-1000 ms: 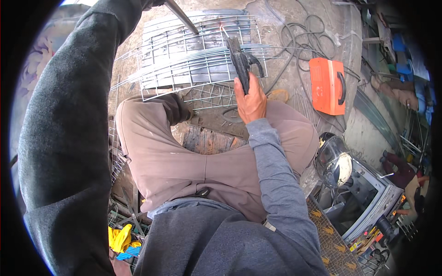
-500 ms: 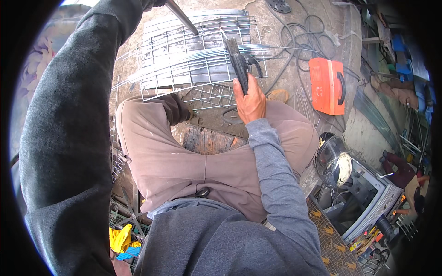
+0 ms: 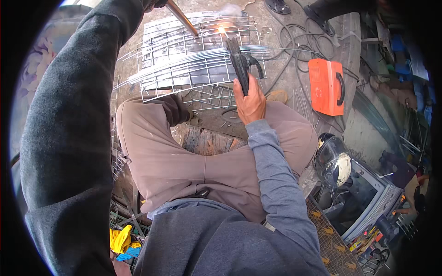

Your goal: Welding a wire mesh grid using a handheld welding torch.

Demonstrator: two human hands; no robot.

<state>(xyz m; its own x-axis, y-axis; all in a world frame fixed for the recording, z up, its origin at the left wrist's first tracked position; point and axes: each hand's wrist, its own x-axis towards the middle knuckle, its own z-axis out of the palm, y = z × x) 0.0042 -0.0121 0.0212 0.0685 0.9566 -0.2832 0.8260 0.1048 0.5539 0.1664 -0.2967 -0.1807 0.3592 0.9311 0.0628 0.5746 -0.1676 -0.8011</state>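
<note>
My right hand (image 3: 251, 103) is closed round the grip of a black welding electrode holder (image 3: 239, 66). At the end of its thin electrode (image 3: 224, 35), a bright arc glows against the wire mesh (image 3: 184, 91), with a little smoke above. The mesh lies over a grey metal sheet (image 3: 159, 33); thin steel rods (image 3: 184, 60) run across it. At the top edge my left hand (image 3: 156, 3), mostly cut off, is at the upper end of a metal rod (image 3: 182, 17) and seems closed on it. The rod's lower end rests on the mesh.
An orange welding machine (image 3: 320, 87) stands at right, with dark cables (image 3: 290, 50) coiled beyond it. A welding helmet (image 3: 334, 158) lies by my right knee. A scorched wooden block (image 3: 209, 140) sits between my legs. Another person's shoe (image 3: 320, 20) is at the top right.
An arc with glow and smoke has appeared at the electrode's tip. Another person's leg and shoe have come into view at the top right. My hands have hardly moved.
</note>
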